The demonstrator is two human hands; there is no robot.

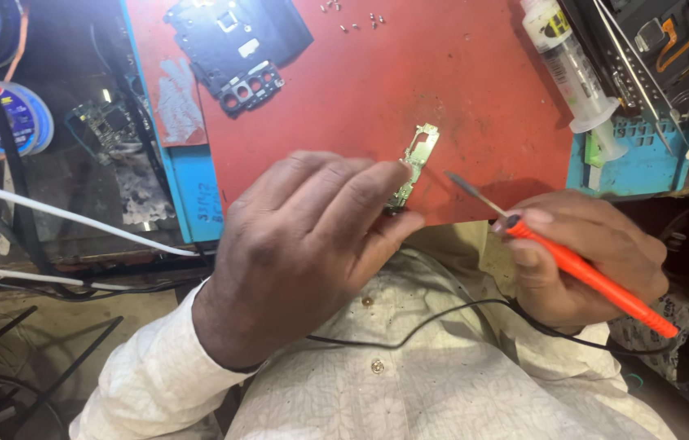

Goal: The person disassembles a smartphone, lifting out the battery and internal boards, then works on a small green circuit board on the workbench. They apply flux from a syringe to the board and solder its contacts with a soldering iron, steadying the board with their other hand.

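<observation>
nearest, below the red mat [458, 90], the left hand [303, 244] is closed on a small green circuit board [414, 163], thumb and forefinger pinching its lower end so the board stands up over the mat's near edge, its face lifted toward the camera, seemingly to keep it steady and in view; just right of it, the right hand [589, 253] is wrapped tight round an orange-handled probe [581, 269], held like a pen, its thin metal tip aimed at the board but stopping short, a small gap between them; a black lead runs from the handle across the white shirt [442, 383]; farther up the mat lies a dark phone frame [234, 49], with loose screws [356, 20] to its right; at the mat's far right corner lies a clear syringe [576, 73].
</observation>
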